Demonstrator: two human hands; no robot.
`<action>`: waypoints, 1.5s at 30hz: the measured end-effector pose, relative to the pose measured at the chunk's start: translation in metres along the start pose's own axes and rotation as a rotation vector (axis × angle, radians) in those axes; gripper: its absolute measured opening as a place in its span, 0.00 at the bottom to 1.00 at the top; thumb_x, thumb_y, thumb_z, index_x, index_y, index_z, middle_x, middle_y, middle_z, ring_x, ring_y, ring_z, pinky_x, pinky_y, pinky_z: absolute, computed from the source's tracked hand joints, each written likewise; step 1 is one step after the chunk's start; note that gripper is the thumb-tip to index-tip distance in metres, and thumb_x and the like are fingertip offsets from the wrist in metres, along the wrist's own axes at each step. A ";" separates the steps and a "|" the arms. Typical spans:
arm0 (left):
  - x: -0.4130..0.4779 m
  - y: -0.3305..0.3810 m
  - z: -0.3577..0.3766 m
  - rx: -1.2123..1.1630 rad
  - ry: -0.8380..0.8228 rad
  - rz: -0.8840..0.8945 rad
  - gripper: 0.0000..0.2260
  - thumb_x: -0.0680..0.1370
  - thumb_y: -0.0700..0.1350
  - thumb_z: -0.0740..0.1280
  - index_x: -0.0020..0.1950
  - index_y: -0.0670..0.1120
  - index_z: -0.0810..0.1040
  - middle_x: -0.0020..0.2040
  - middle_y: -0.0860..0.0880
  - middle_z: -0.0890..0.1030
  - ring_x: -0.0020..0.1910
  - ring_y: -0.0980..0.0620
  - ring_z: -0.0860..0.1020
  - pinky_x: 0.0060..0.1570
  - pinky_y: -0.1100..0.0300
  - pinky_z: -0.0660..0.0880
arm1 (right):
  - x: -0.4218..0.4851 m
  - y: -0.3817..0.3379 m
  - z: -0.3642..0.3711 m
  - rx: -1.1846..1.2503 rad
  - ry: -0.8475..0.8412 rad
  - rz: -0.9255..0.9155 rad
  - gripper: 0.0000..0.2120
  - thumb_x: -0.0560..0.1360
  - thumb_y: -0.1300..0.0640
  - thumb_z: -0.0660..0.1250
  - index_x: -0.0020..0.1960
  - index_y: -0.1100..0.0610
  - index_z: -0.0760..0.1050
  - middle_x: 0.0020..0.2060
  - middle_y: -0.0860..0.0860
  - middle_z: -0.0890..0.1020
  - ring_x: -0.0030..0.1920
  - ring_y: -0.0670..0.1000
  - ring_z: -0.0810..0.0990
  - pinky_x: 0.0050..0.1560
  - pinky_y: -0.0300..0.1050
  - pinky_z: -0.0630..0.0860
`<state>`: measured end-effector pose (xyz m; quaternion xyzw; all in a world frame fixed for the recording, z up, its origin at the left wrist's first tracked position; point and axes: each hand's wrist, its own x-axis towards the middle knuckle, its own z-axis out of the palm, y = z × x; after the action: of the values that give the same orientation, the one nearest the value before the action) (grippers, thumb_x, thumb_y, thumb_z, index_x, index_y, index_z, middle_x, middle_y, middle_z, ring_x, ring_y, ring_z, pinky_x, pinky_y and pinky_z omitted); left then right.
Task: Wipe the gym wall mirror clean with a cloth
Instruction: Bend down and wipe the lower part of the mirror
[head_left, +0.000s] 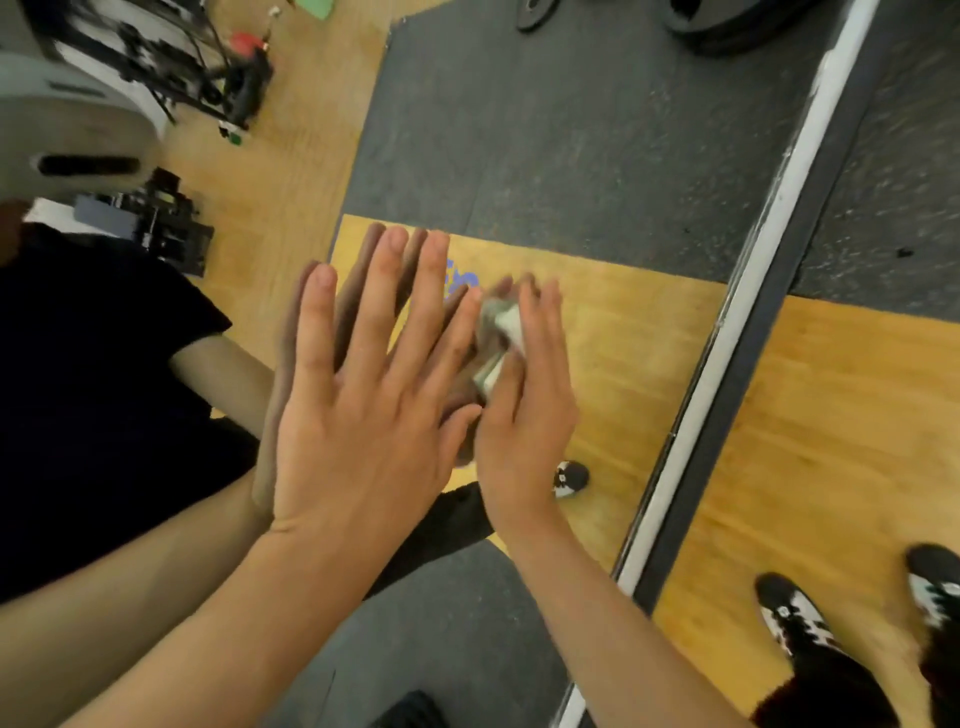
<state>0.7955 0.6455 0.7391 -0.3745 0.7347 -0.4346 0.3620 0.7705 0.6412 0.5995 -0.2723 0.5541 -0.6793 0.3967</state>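
The crumpled pale cloth is blurred on the mirror; the right hand presses it with straight fingers, the left hand rests flat, spread.

There are two hands: left hand, right hand; one cloth under the right fingers; one mirror; two shoes.
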 end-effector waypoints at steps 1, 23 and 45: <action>0.001 0.001 -0.001 -0.007 -0.007 -0.002 0.36 0.86 0.64 0.46 0.87 0.45 0.40 0.85 0.36 0.36 0.84 0.34 0.38 0.77 0.34 0.29 | -0.039 0.009 -0.005 -0.009 -0.032 0.015 0.23 0.85 0.69 0.56 0.79 0.60 0.67 0.80 0.48 0.65 0.81 0.52 0.61 0.79 0.51 0.64; 0.002 0.001 -0.003 -0.066 0.047 -0.012 0.32 0.86 0.58 0.48 0.88 0.48 0.46 0.86 0.38 0.39 0.85 0.35 0.40 0.77 0.35 0.30 | -0.117 0.055 -0.029 -0.143 -0.125 0.074 0.24 0.85 0.66 0.54 0.81 0.56 0.62 0.81 0.51 0.63 0.81 0.51 0.61 0.78 0.50 0.65; 0.001 0.002 -0.004 -0.082 0.040 -0.035 0.32 0.86 0.59 0.50 0.88 0.48 0.49 0.86 0.38 0.39 0.85 0.35 0.40 0.77 0.35 0.28 | -0.073 0.059 -0.016 -0.094 0.055 0.317 0.25 0.85 0.68 0.58 0.80 0.54 0.66 0.79 0.48 0.68 0.80 0.47 0.63 0.78 0.44 0.63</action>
<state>0.7912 0.6464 0.7387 -0.3930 0.7525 -0.4177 0.3237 0.8110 0.7067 0.5438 -0.1810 0.6321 -0.5887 0.4702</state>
